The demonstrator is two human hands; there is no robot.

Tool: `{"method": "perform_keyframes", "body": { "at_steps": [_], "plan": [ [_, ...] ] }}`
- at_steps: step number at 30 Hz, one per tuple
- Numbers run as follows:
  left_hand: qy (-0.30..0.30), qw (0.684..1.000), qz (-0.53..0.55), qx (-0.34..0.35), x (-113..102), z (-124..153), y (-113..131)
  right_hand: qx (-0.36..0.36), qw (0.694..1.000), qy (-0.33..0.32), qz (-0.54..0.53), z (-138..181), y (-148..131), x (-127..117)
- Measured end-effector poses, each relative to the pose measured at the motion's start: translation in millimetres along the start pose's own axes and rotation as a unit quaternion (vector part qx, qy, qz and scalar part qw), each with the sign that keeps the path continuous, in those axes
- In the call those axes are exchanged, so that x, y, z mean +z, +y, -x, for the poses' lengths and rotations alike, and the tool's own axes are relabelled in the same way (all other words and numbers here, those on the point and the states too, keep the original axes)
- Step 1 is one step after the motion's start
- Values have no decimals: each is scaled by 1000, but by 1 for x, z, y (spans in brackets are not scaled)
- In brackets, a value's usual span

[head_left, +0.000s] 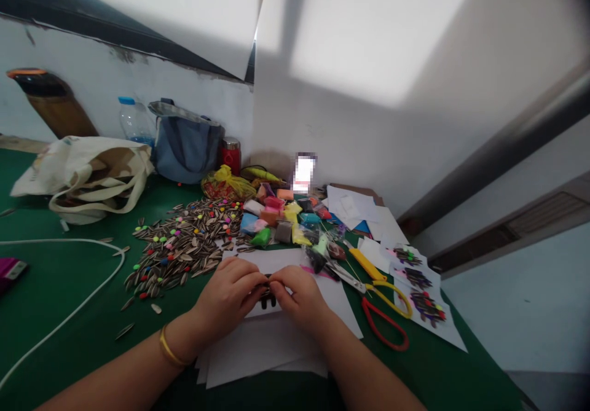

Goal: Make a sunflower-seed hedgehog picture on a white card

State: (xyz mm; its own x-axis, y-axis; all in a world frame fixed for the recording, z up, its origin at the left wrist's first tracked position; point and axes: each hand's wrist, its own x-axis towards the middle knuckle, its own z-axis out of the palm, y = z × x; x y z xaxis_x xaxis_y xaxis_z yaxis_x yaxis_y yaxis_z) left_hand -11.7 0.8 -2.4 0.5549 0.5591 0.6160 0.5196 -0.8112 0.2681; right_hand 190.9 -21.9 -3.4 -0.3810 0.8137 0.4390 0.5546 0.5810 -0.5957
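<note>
My left hand (230,291) and my right hand (299,297) meet over a stack of white paper (258,346), fingertips pinched together. Whatever small piece lies between them is mostly hidden by the fingers. Just below the fingertips, a black shape with short prongs (268,302) shows on the top sheet. A gold bangle (169,346) circles my left wrist. Left of the paper spreads a heap of striped sunflower seeds (193,239) mixed with small coloured balls. Packets of coloured clay (281,214) are piled beyond the paper.
Scissors with red and yellow handles (369,288) and a yellow cutter (367,265) lie at right. Beyond them are sheets with seed-covered figures (428,308). A white cable (99,297) crosses the left side. Bags (188,147), a red flask (231,156) and a phone (304,171) stand behind.
</note>
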Motion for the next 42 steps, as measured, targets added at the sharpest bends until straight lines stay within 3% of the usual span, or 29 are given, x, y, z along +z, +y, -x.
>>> {"method": "perform_keyframes", "body": {
  "at_steps": [7, 10, 13, 17, 26, 42],
  "plan": [
    [-15, 1000, -20, -8, 0, 0, -3, 55, 998, -11, 12, -2, 4, 3],
    [-3, 997, -49, -61, -1, 1, -18, 76, 992, 36, 91, -5, 16, -4],
    [-14, 992, -63, -110, -2, 2, -36, 92, 978, 28, 184, -7, 30, -11],
    [-69, 986, -60, -142, -5, 3, -51, 122, 966, -11, 226, -8, 37, -11],
    [-166, 971, -60, -162, -10, -2, -47, 142, 957, -53, 246, -9, 35, -8],
    [-226, 970, -24, -82, -3, 3, -45, 112, 958, -48, 261, -6, 40, -1]
  ]
}}
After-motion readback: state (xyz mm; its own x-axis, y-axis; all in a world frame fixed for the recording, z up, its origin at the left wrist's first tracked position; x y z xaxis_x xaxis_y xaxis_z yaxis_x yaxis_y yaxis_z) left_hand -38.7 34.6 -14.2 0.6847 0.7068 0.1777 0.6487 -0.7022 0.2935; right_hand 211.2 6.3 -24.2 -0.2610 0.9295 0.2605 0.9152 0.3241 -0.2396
